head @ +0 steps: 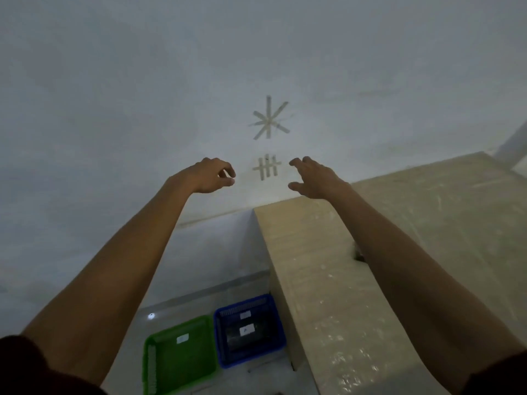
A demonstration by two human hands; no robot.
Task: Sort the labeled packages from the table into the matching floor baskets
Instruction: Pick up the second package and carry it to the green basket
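Observation:
Both my arms are stretched out toward the wall. My left hand is raised in front of the wall, fingers curled but apart, holding nothing. My right hand hovers above the far end of the beige table, fingers spread and empty. On the floor to the left of the table stand a green basket with a white label and a blue basket with a white label. A dark package with a white label lies inside the blue basket. No package shows on the visible table top.
Tape marks are stuck on the white wall ahead: a star shape and a tally shape. A small dark thing lies on the table, partly hidden by my right forearm. A small round light spot sits on the floor.

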